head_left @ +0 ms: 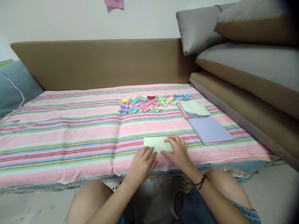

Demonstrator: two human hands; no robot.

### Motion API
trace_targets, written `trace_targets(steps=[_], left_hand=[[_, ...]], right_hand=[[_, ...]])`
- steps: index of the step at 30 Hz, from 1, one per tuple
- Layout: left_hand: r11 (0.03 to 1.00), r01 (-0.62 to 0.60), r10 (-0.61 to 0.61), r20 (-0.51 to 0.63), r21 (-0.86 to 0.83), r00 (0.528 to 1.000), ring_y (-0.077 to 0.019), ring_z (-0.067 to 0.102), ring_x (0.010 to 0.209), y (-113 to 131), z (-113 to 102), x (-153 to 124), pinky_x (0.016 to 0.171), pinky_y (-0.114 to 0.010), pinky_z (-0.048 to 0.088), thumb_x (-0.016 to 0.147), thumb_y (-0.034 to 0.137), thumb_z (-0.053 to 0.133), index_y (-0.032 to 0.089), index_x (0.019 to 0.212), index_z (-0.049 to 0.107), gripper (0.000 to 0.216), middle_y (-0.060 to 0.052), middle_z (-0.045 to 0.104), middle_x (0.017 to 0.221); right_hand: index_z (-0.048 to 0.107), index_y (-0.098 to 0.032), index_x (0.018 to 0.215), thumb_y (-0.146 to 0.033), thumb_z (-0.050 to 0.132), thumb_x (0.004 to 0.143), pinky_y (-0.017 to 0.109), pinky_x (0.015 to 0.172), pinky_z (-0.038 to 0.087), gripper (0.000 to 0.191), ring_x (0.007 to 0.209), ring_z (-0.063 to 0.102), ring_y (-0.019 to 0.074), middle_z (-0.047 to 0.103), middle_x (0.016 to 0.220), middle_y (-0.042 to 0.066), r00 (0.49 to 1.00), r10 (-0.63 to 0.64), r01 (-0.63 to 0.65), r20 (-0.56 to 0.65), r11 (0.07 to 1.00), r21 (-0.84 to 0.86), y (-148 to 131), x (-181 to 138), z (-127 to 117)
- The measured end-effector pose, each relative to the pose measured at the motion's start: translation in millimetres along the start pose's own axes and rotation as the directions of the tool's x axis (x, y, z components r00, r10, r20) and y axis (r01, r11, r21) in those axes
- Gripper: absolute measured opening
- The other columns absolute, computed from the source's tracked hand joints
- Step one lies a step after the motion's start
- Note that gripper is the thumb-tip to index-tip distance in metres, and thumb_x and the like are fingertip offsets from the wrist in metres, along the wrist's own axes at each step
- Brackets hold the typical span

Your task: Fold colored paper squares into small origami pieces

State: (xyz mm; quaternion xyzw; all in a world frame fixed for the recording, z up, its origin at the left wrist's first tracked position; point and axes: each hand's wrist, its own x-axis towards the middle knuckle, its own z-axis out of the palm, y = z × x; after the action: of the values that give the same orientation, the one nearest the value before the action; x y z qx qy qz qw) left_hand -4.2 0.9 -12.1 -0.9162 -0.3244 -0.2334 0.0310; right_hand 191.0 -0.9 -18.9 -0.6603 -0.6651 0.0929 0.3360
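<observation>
A pale green sheet of paper [156, 143], folded into a rectangle, lies on the striped cloth in front of me. My left hand [143, 161] rests at its lower left edge, fingers stretched out and lying over the paper. My right hand [178, 152] grips its right end, with the thumb at the lower edge and the fingertips on top near the upper corner. Beyond the hands, several small folded paper boats [145, 106] in pink, blue, purple, green, yellow and red stand in uneven rows.
To the right lie a stack of paper with a pale green top sheet [195, 107] and a purple-topped stack [211, 130]. The striped cloth [70, 137] covers the seat up to a brown backrest [105, 65]. Grey and brown cushions [247, 67] are piled at the right.
</observation>
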Motion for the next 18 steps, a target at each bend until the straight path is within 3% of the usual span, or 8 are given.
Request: trace_targets(steps=[6, 11, 14, 18], left_hand=[[0.996, 0.061, -0.057, -0.066, 0.059, 0.996, -0.0225, 0.052, 0.094, -14, -15, -8, 0.086, -0.043, 0.043, 0.086, 0.024, 0.051, 0.019, 0.093, 0.062, 0.014, -0.007, 0.063, 0.099], [0.993, 0.082, -0.077, -0.063, 0.084, 0.995, -0.0220, 0.053, 0.094, -19, -21, -16, 0.089, -0.045, 0.040, 0.086, 0.023, 0.052, 0.021, 0.092, 0.063, 0.013, -0.005, 0.064, 0.098], [0.994, 0.103, -0.101, -0.048, 0.040, 0.994, -0.0222, 0.053, 0.094, -23, -20, -18, 0.084, -0.043, 0.042, 0.086, 0.025, 0.051, 0.021, 0.091, 0.063, 0.014, -0.005, 0.064, 0.098], [0.993, 0.116, -0.116, -0.063, -0.005, 0.991, -0.0225, 0.055, 0.094, -15, -35, -6, 0.079, -0.041, 0.045, 0.088, 0.025, 0.047, 0.020, 0.096, 0.062, 0.018, -0.008, 0.062, 0.102]], right_hand=[[0.056, -0.026, 0.093, -0.024, 0.063, 0.063, 0.045, 0.083, 0.034, 0.031, 0.105, 0.046, 0.0302, 0.055, 0.113, 0.005, 0.991, 0.131, -0.131, 0.014, 0.991, -0.007, 18, 3, -17], [0.057, -0.025, 0.096, -0.020, 0.060, 0.064, 0.046, 0.086, 0.035, 0.033, 0.105, 0.048, 0.0293, 0.056, 0.112, 0.005, 0.995, 0.103, -0.103, 0.012, 0.995, -0.004, 28, 1, -24], [0.061, -0.024, 0.096, -0.016, 0.059, 0.065, 0.047, 0.088, 0.035, 0.032, 0.111, 0.045, 0.0300, 0.053, 0.119, 0.007, 1.000, 0.025, -0.025, -0.005, 1.000, 0.008, 26, -1, -24], [0.066, -0.025, 0.099, -0.017, 0.059, 0.071, 0.048, 0.097, 0.030, 0.029, 0.122, 0.037, 0.0295, 0.048, 0.132, 0.006, 0.970, -0.242, 0.243, 0.022, 0.970, -0.006, 17, -3, -19]])
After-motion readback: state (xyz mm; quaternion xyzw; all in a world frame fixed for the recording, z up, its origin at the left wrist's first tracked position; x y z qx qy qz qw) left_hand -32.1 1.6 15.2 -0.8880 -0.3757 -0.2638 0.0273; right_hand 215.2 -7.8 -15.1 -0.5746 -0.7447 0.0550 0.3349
